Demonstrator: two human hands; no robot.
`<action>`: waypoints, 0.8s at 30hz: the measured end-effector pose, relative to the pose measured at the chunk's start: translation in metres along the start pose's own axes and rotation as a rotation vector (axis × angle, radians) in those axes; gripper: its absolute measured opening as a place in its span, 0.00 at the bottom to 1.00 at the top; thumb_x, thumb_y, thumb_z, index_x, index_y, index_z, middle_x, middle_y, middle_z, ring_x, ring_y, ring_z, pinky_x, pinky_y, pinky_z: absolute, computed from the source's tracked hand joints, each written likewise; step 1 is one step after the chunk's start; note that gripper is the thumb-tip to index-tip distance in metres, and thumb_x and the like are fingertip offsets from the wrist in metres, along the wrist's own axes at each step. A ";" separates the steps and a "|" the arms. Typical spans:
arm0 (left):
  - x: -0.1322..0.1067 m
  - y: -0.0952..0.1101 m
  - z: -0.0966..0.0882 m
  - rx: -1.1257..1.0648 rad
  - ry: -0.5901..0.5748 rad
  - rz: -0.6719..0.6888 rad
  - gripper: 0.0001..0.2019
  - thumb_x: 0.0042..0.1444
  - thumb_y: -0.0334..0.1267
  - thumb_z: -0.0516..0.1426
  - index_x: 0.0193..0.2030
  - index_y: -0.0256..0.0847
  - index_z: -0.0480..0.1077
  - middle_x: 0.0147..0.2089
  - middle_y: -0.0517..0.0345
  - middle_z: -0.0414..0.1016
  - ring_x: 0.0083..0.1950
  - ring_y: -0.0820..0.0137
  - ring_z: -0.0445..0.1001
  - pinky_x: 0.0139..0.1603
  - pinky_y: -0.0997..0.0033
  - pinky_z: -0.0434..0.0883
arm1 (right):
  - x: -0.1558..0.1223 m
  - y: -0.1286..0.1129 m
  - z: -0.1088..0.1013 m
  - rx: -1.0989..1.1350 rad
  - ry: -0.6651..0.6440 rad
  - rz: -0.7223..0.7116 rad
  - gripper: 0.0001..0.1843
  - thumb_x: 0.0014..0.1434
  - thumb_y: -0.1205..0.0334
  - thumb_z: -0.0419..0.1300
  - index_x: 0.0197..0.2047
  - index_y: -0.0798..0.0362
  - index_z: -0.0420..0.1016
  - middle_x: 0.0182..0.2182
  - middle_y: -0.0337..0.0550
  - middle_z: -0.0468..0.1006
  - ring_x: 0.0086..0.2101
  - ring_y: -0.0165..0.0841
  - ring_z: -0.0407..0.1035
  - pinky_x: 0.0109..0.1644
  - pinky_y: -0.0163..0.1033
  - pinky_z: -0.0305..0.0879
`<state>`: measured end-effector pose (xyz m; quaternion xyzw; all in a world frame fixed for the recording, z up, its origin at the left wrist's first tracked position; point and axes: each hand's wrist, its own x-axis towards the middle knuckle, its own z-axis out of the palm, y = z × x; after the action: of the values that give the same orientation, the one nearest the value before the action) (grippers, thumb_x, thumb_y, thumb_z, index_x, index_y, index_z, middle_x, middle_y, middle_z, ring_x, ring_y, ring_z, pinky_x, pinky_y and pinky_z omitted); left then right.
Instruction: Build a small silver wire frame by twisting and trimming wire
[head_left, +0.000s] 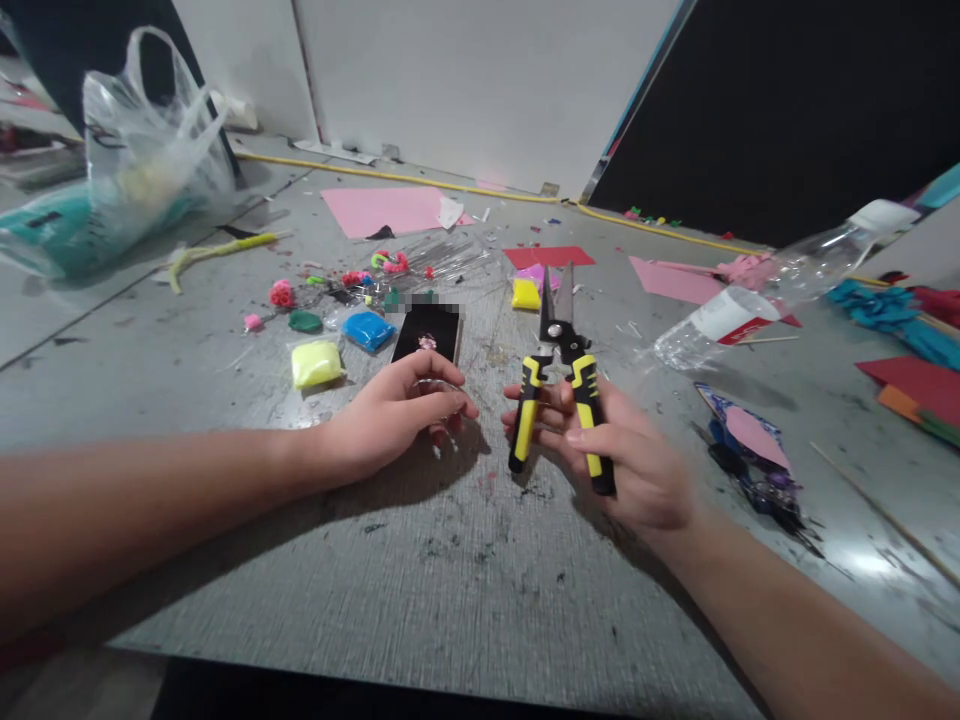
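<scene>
My right hand (641,465) is wrapped round the handles of yellow-and-black snips (555,330), whose metal blades are parted and point away from me. To the left, my left hand (401,405) hovers low over the table with its fingers loosely bent and apart, nothing visible in them. Just beyond those fingers lies a dark phone (427,332), its lower part partly hidden by the hand. Packets of pale yellow clay (316,364) and blue clay (368,329) sit left of the phone. Past the snips is a smaller yellow packet (526,294).
Clear plastic bottle pieces (712,325) stand at the right, near a blue-and-pink scrap bundle (750,440). Thin wires (442,262), pink paper (382,208) and red paper (547,256) lie farther back. A plastic bag (150,160) stands far left. The grey table's (345,620) edge is near me.
</scene>
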<state>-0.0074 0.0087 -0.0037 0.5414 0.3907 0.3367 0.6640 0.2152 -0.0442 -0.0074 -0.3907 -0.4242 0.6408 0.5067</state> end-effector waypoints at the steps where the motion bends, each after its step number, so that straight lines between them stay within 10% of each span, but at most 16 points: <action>1: 0.000 0.000 0.000 0.007 0.007 -0.004 0.07 0.60 0.33 0.60 0.38 0.40 0.64 0.34 0.59 0.80 0.29 0.77 0.73 0.29 0.76 0.68 | 0.001 0.000 0.000 0.015 0.028 0.002 0.18 0.44 0.66 0.64 0.38 0.47 0.63 0.47 0.45 0.78 0.46 0.46 0.77 0.52 0.58 0.73; 8: 0.000 0.001 0.001 0.035 0.009 0.014 0.08 0.60 0.35 0.60 0.36 0.40 0.63 0.36 0.57 0.81 0.29 0.77 0.73 0.28 0.77 0.67 | 0.005 0.004 -0.016 -0.268 0.124 -0.080 0.15 0.44 0.64 0.62 0.37 0.48 0.65 0.48 0.48 0.74 0.44 0.44 0.73 0.47 0.58 0.74; 16: 0.001 -0.004 -0.001 0.006 0.021 0.054 0.09 0.61 0.37 0.61 0.35 0.40 0.64 0.32 0.60 0.79 0.27 0.78 0.73 0.26 0.78 0.67 | 0.006 -0.001 -0.027 -1.432 0.061 -0.764 0.16 0.49 0.67 0.61 0.44 0.55 0.72 0.54 0.61 0.64 0.53 0.56 0.66 0.55 0.65 0.67; 24: 0.001 -0.005 -0.001 0.011 0.041 0.079 0.09 0.58 0.37 0.63 0.36 0.40 0.66 0.28 0.63 0.76 0.26 0.78 0.70 0.25 0.79 0.67 | 0.003 -0.009 -0.022 -1.599 -0.017 -0.970 0.09 0.49 0.67 0.65 0.35 0.56 0.74 0.46 0.59 0.67 0.42 0.50 0.64 0.44 0.59 0.67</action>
<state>-0.0075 0.0096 -0.0085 0.5531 0.3841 0.3716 0.6391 0.2379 -0.0368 -0.0067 -0.3988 -0.8594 -0.1200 0.2966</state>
